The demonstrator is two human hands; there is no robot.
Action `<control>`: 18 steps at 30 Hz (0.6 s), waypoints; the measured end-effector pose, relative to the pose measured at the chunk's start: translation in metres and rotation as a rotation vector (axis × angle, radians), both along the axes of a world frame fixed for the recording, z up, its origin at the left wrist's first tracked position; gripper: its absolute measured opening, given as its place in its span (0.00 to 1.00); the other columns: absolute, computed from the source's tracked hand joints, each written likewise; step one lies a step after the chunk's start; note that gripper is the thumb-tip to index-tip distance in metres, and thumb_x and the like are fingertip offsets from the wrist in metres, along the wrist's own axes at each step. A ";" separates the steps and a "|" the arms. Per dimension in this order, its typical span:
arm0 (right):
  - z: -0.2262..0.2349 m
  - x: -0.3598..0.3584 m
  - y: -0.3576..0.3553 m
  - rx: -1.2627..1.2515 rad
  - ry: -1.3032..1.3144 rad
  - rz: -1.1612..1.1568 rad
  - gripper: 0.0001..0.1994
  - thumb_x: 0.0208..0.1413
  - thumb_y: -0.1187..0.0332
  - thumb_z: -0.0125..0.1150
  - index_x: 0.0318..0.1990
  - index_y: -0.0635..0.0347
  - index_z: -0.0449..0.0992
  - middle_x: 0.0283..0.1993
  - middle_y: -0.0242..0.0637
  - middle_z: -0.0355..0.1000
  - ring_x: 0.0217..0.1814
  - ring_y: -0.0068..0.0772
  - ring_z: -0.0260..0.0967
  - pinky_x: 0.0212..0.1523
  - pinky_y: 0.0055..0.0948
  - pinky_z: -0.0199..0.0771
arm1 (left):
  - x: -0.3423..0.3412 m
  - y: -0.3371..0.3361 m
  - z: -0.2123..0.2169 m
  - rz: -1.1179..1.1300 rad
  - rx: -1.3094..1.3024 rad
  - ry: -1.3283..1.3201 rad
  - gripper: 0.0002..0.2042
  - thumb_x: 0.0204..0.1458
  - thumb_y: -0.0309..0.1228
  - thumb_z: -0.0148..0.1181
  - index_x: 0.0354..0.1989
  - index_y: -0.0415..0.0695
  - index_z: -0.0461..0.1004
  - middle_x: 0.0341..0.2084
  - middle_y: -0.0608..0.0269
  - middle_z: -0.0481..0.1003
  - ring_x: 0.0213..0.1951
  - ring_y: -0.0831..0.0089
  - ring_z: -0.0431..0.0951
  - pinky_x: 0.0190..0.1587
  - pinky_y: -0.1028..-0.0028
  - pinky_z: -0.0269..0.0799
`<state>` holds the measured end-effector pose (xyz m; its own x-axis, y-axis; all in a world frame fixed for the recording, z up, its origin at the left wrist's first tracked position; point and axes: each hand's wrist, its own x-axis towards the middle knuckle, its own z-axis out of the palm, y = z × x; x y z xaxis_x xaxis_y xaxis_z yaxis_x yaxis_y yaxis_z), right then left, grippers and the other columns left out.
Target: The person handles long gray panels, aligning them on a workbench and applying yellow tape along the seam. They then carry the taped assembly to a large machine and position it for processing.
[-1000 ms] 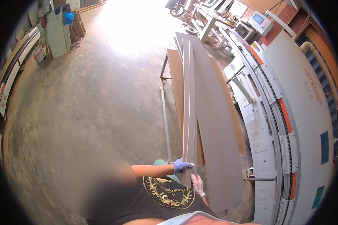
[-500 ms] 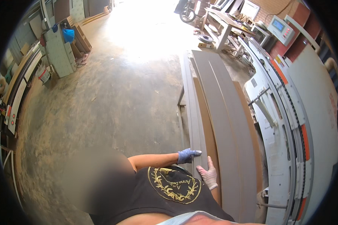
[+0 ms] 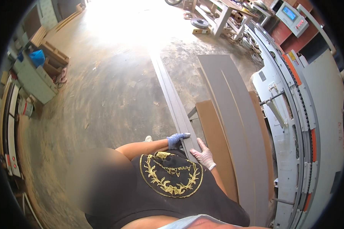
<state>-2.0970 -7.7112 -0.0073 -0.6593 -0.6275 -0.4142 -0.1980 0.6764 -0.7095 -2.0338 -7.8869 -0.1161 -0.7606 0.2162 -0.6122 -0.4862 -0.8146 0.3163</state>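
Note:
Long narrow grey strips (image 3: 170,93), seemingly a few side by side, stretch from my body out over the floor, tilted toward the far left. My left hand (image 3: 176,141), in a blue glove, grips their left edge near the close end. On the right edge, slightly nearer to me, is my right hand (image 3: 204,155) in a white and pinkish glove, its thumb and fingers against the strips. The fingers beneath the strips are hidden. To the right, a stack of wide grey boards (image 3: 237,110) lies apart from the held strips.
Under the wide boards shows a brown board (image 3: 214,131) on a support. A long white machine (image 3: 271,126) with a control panel (image 3: 292,18) runs along the right side. At the far right stands a wooden workbench (image 3: 222,19); a blue bag (image 3: 36,58) hangs at the left.
The narrow strips have moved left, off the support beside the wide boards, and now angle over the floor. Both hands went along, keeping their hold. The whole view has turned somewhat.

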 end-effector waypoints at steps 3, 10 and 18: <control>0.005 -0.014 -0.053 0.010 0.024 -0.030 0.41 0.41 0.50 0.67 0.64 0.47 0.56 0.54 0.48 0.68 0.56 0.42 0.67 0.57 0.31 0.62 | -0.021 -0.061 -0.003 0.019 -0.007 0.015 0.26 0.42 0.44 0.65 0.49 0.47 0.67 0.40 0.58 0.75 0.42 0.63 0.75 0.46 0.62 0.72; -0.030 -0.106 -0.205 0.037 0.050 -0.048 0.41 0.43 0.46 0.63 0.65 0.45 0.54 0.58 0.50 0.64 0.61 0.46 0.61 0.60 0.34 0.60 | -0.117 -0.218 -0.015 0.037 -0.109 0.141 0.31 0.43 0.47 0.63 0.54 0.50 0.60 0.43 0.55 0.71 0.44 0.59 0.74 0.44 0.56 0.74; -0.019 -0.264 -0.347 -0.002 0.046 -0.079 0.42 0.42 0.48 0.66 0.65 0.40 0.53 0.59 0.50 0.62 0.62 0.48 0.60 0.61 0.35 0.58 | -0.281 -0.366 -0.007 -0.057 -0.143 0.235 0.29 0.47 0.53 0.56 0.54 0.46 0.66 0.48 0.57 0.72 0.48 0.62 0.72 0.53 0.62 0.65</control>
<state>-2.3607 -8.0586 -0.0266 -0.7253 -0.5733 -0.3811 -0.1761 0.6897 -0.7024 -2.3145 -8.2524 -0.1227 -0.8746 0.1868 -0.4475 -0.4293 -0.7273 0.5354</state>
